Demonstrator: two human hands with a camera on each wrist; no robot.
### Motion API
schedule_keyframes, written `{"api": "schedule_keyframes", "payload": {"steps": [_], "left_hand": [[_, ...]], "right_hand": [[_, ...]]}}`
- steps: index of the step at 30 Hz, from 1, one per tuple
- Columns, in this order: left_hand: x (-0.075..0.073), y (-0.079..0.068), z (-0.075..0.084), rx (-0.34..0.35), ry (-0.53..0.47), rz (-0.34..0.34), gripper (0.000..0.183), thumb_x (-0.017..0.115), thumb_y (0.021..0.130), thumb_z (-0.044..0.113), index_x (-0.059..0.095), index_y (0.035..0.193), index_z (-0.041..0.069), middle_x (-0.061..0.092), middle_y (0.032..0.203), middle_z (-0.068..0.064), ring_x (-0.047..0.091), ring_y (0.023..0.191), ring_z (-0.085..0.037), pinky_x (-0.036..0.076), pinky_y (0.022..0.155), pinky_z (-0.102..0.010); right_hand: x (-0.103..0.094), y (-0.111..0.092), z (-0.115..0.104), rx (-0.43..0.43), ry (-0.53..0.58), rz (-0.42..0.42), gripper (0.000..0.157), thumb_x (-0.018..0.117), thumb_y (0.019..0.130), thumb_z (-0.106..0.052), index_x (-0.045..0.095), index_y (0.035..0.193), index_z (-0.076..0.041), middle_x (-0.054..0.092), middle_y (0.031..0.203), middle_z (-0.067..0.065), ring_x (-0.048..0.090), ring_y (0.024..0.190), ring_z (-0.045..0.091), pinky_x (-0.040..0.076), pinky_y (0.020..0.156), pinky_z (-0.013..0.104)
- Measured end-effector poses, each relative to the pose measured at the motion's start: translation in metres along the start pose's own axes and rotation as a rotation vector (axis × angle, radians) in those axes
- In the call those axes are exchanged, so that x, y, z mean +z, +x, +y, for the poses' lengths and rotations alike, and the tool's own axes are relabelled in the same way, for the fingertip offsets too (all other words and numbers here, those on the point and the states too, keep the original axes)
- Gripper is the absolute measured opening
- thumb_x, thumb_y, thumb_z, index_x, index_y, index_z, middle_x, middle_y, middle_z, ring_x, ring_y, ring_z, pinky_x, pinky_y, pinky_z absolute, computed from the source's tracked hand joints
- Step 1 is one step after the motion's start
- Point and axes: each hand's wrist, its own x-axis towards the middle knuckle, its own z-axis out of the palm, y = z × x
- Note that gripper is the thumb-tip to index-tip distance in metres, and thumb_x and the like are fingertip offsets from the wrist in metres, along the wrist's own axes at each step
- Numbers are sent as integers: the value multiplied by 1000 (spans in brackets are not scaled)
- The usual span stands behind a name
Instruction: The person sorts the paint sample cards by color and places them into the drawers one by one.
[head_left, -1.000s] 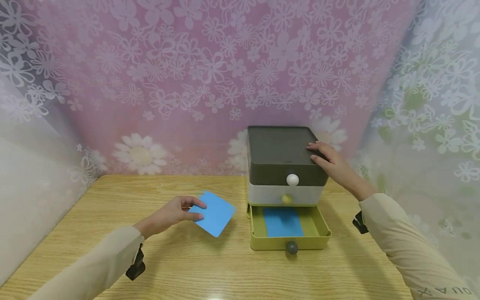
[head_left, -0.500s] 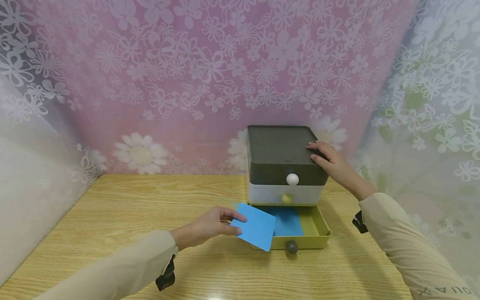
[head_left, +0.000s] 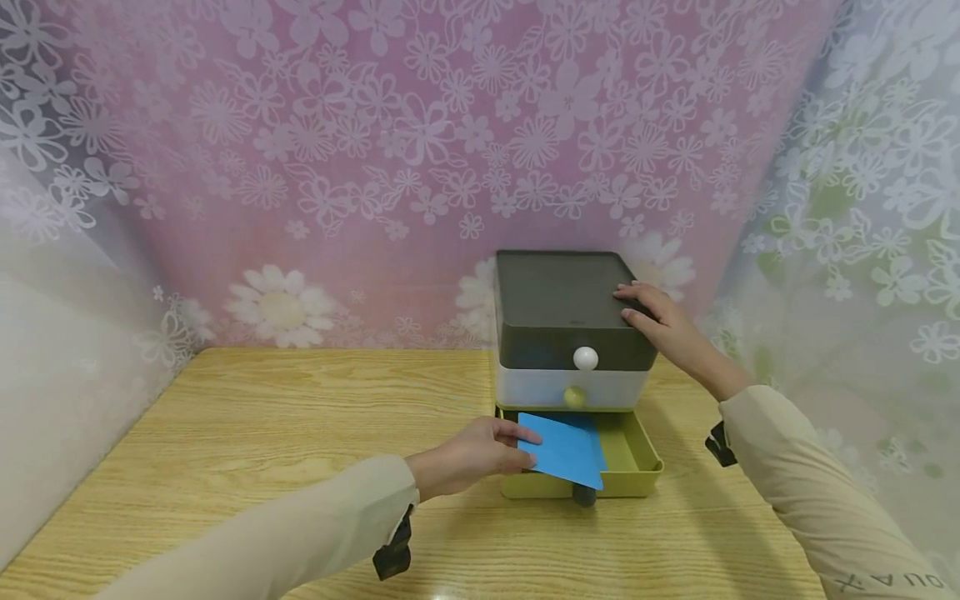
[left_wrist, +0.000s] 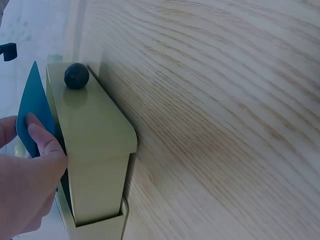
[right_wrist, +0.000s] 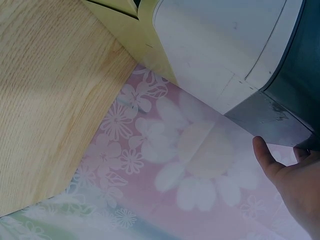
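Observation:
My left hand (head_left: 476,454) pinches a thin blue square sheet (head_left: 562,450) near its left edge, between thumb and fingers. The sheet is tilted over the pulled-out yellow-green bottom drawer (head_left: 637,483). In the left wrist view the sheet (left_wrist: 36,107) appears nearly edge-on beside the drawer front with its dark round knob (left_wrist: 76,76). Another blue sheet lies in the drawer, mostly hidden behind the held one. My right hand (head_left: 667,329) rests on the right edge of the dark top of the drawer box (head_left: 562,287); the right wrist view shows its thumb beside the box's dark corner.
Above the bottom drawer sit a white drawer with a yellow knob (head_left: 574,397) and a dark drawer with a white knob (head_left: 585,358), both pushed in. The box stands on a wooden table (head_left: 300,400) near a flowered pink curtain (head_left: 375,167).
My left hand has carried the blue sheet rightward from over the table to over the open drawer, covering much of the sheet inside. The right hand has stayed in place.

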Motion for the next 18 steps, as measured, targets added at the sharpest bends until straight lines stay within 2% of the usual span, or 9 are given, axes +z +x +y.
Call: {"api": "schedule_keyframes", "payload": {"steps": [4, 7, 11, 14, 18], "left_hand": [[7, 9, 2, -17, 2, 32, 29, 61, 85, 5, 61, 114, 5, 52, 85, -6, 57, 79, -20, 50, 82, -35], [12, 16, 3, -32, -5, 61, 30, 60, 86, 5, 59, 116, 3, 56, 96, -7, 57, 81, -15, 50, 82, -34], [18, 26, 3, -42, -5, 93, 30, 58, 86, 4, 58, 117, 2, 57, 112, -9, 61, 96, -22, 49, 89, -38], [22, 32, 1, -41, 6, 107, 30, 57, 86, 2, 59, 116, 1, 57, 110, -11, 60, 99, -27, 48, 90, -40], [26, 38, 0, -39, 29, 123, 31, 56, 85, -2, 58, 116, -1, 57, 103, -12, 60, 93, -29, 49, 87, -41]], "right_hand": [[0, 0, -1, 9, 5, 4, 38, 45, 96, -18, 45, 129, 2, 32, 143, 24, 15, 137, 40, 16, 104, 62], [-1, 0, -3, 8, 8, 7, 37, 45, 96, -15, 45, 129, 2, 32, 142, 24, 15, 137, 41, 16, 104, 62], [-1, 0, -3, 15, 7, 7, 37, 45, 96, -16, 45, 129, 1, 32, 143, 24, 15, 137, 40, 16, 105, 62], [0, 0, -3, 23, 0, 0, 39, 45, 96, -19, 44, 130, 1, 32, 143, 23, 15, 137, 39, 16, 105, 61], [0, 0, -2, 21, 0, -8, 41, 43, 97, -23, 43, 131, 1, 30, 144, 23, 14, 138, 40, 15, 104, 62]]}}
